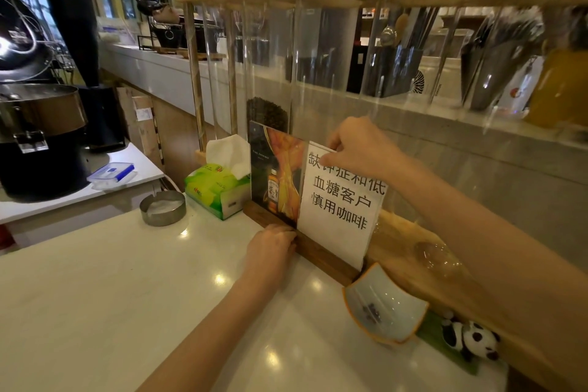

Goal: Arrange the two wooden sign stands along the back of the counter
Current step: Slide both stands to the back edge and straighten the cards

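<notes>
Two sign stands with dark wooden bases stand side by side along the back of the white counter. The left stand shows a dark poster with a bottle. The right stand holds a white sheet printed with black characters. My right hand pinches the top edge of the white sign. My left hand rests at the foot of the stands, its fingers against the wooden base where the two stands meet.
A green tissue box and a round metal ashtray sit left of the stands. A white dish with an orange rim and a small panda toy lie to the right. A wooden rack of tall glass tubes rises behind.
</notes>
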Demonstrator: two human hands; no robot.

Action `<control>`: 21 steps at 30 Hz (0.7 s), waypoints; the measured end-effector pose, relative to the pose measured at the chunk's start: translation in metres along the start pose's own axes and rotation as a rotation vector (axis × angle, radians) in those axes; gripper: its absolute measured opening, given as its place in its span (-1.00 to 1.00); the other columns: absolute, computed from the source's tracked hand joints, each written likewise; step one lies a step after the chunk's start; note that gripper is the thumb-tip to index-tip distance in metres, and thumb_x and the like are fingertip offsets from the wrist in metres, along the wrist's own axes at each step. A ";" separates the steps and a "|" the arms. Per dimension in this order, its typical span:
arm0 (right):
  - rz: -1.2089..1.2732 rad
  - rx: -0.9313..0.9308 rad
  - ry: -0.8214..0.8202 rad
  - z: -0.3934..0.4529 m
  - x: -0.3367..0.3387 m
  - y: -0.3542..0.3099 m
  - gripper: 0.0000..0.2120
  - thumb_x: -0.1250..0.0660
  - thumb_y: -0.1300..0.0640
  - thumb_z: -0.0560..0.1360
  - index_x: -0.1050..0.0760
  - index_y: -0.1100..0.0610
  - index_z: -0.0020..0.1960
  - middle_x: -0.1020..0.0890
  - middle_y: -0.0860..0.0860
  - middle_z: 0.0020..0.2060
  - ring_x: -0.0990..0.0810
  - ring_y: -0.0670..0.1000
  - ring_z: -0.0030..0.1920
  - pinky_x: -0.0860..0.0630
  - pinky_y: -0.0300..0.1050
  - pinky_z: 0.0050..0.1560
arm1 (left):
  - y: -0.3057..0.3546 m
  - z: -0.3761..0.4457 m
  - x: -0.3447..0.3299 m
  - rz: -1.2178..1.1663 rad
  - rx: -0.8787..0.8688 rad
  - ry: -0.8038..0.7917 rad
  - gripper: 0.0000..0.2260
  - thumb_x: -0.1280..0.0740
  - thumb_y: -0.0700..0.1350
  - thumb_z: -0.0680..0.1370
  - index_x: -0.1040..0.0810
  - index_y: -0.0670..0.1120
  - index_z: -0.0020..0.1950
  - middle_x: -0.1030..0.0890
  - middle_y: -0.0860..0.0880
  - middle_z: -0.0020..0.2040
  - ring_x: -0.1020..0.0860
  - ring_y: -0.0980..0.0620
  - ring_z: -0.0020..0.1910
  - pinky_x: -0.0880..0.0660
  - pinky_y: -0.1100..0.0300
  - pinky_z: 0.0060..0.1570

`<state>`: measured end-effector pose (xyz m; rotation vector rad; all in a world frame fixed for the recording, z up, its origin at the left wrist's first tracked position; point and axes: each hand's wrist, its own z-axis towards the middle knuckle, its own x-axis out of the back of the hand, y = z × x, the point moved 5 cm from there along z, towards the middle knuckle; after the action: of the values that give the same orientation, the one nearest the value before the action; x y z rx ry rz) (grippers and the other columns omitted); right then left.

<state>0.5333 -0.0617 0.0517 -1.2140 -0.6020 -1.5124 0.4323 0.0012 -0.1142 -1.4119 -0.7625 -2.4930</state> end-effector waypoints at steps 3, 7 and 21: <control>-0.002 -0.002 -0.011 0.001 0.000 -0.001 -0.79 -0.43 0.10 0.40 -0.63 0.26 -0.12 -0.69 0.11 -0.24 -0.56 -0.08 -0.38 -0.43 -0.28 -0.43 | 0.002 0.000 0.000 -0.007 -0.029 0.022 -0.80 -0.26 -0.20 0.50 -0.62 -0.14 0.05 -0.66 -0.12 0.09 -0.56 -0.08 0.13 -0.48 0.12 0.09; -0.001 -0.003 -0.007 0.001 0.001 0.000 -0.79 -0.43 0.11 0.40 -0.63 0.27 -0.13 -0.70 0.12 -0.25 -0.58 -0.05 -0.37 -0.45 -0.28 -0.41 | 0.001 0.002 -0.001 0.005 -0.036 0.002 -0.77 -0.22 -0.17 0.53 -0.59 -0.11 0.12 -0.63 -0.08 0.15 -0.52 -0.03 0.20 -0.42 0.15 0.18; -0.037 -0.017 0.030 -0.008 0.003 -0.006 -0.77 -0.40 0.12 0.41 -0.62 0.32 -0.14 -0.70 0.18 -0.25 -0.68 0.09 -0.26 -0.63 0.08 -0.19 | 0.003 -0.002 0.000 0.041 -0.079 0.024 -0.84 -0.35 -0.24 0.44 -0.66 -0.14 -0.03 -0.70 -0.13 -0.01 -0.62 -0.11 0.04 -0.54 0.10 0.02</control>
<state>0.5254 -0.0679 0.0530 -1.1967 -0.5963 -1.5669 0.4320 -0.0022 -0.1145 -1.4049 -0.6307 -2.5303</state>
